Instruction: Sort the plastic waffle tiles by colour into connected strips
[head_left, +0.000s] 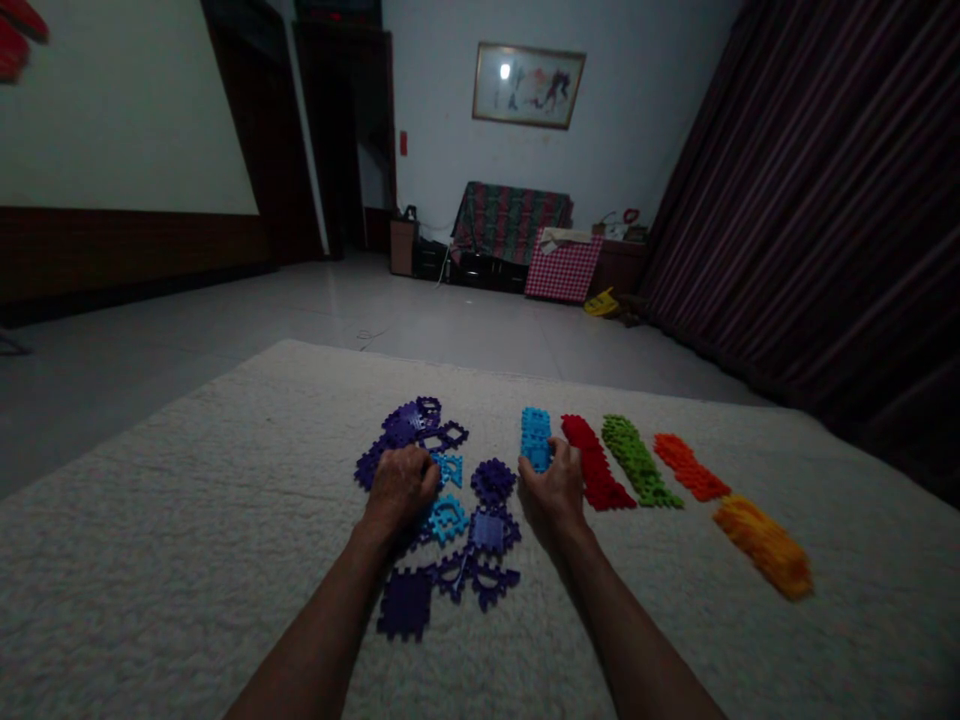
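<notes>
My left hand (401,485) rests curled on a loose pile of purple tiles (411,425) and light blue tiles (448,518) spread on a white fuzzy rug (187,540). What its fingers hold is hidden. My right hand (555,482) touches the near end of a light blue stack (535,433), with its fingers bent around that end. Beside that stack lie rows of red tiles (595,462), green tiles (637,460), orange tiles (688,467) and yellow-orange tiles (765,545). More purple tiles (409,603) lie between my forearms.
The rug ends at a grey tiled floor (420,320). A dark striped curtain (825,230) runs along the right. At the far wall stand a cloth-covered cabinet (510,220), a checkered board (562,270) and a small yellow object (600,303). A dark doorway (345,140) opens at the back left.
</notes>
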